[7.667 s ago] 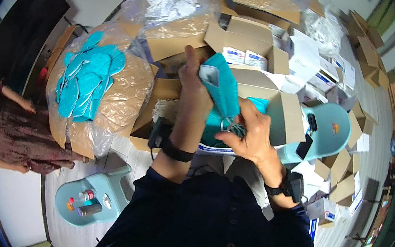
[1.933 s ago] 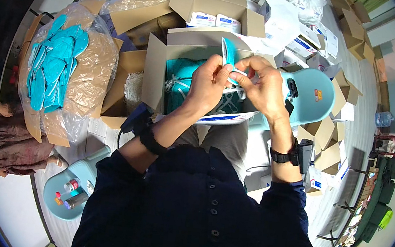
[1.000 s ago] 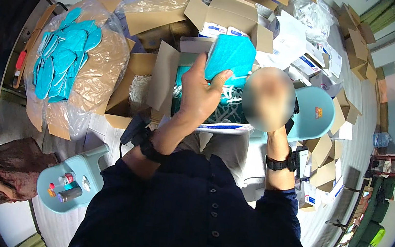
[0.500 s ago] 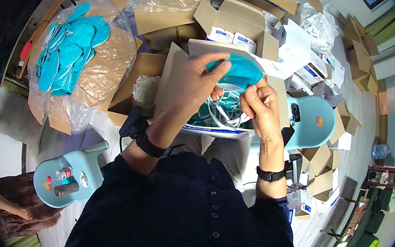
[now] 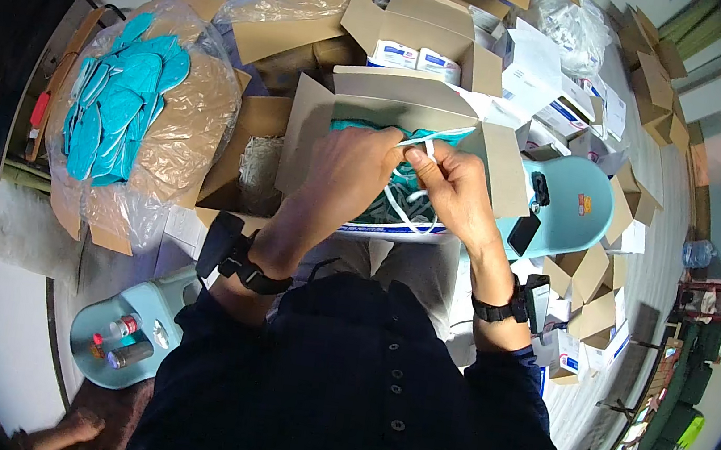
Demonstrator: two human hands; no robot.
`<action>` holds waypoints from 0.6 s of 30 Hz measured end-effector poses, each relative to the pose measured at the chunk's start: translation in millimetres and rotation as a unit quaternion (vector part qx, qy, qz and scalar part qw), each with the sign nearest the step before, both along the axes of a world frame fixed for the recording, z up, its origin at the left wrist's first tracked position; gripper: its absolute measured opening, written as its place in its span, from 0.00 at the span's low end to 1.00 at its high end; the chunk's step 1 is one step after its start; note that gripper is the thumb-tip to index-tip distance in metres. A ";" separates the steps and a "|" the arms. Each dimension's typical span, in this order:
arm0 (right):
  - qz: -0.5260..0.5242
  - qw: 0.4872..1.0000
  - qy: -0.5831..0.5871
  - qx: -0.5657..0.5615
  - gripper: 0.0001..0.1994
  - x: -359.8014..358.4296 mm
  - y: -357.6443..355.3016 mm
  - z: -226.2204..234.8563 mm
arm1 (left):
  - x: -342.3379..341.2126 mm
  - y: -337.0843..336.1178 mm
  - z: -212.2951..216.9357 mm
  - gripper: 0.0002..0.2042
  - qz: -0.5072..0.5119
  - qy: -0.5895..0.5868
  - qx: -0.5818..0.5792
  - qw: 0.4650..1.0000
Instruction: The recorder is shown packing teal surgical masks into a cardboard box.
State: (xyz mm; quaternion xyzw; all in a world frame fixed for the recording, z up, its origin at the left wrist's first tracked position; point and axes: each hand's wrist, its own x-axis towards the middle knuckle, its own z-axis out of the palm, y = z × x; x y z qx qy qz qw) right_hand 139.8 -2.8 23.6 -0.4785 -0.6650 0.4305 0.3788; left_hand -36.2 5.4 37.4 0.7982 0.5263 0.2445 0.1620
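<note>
Where both hands meet above the box, a light mask is held by its edge

As far as I can judge from my remote feed, the item in hand is a teal mask [image 5: 449, 135], seen nearly edge-on at the centre of the frame, just above the box [image 5: 377, 89] of teal stock [image 5: 346, 122]. Left hand [image 5: 354, 163]: fingers curled, apparently grasping the mask's left end. Right hand [image 5: 462, 192]: thumb and forefinger pinched on a white strap [image 5: 430, 150].

Handling: I assess the mask as very light and soft, dry rather than slippery, likely to crease under a firm squeeze. Best hold is the rim, between finger and thumb. The strap should prove limp and stretchy, apt to snag on the white loops [image 5: 396, 205] hanging below the hands. I expect little fragility, save where strap meets edge.

Obscured: the back of the left hand covers its fingertips and much of the mask, so I cannot confirm the exact grip or which face is uppermost. Whether the loops belong to this mask or to the stock, I cannot settle. Hands and shade hide much of the box's contents. At lower left, another person's hand [image 5: 81, 426] shows, the body mostly cut off. At upper left, the pile [image 5: 125, 93] overlaps too closely to count.
</note>
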 end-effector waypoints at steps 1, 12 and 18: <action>-0.009 0.998 -0.042 0.040 0.14 1.9 2.8 -1.6 | -1.5 0.5 -1.1 0.12 0.006 -0.027 0.024 0.999; -0.276 0.938 0.212 0.006 0.17 61.6 30.7 3.0 | -23.7 11.4 -8.6 0.20 0.088 -0.273 0.011 0.958; -0.132 0.985 0.065 0.091 0.10 -18.4 9.9 14.4 | 12.3 14.9 -8.7 0.18 0.061 -0.352 -0.019 0.934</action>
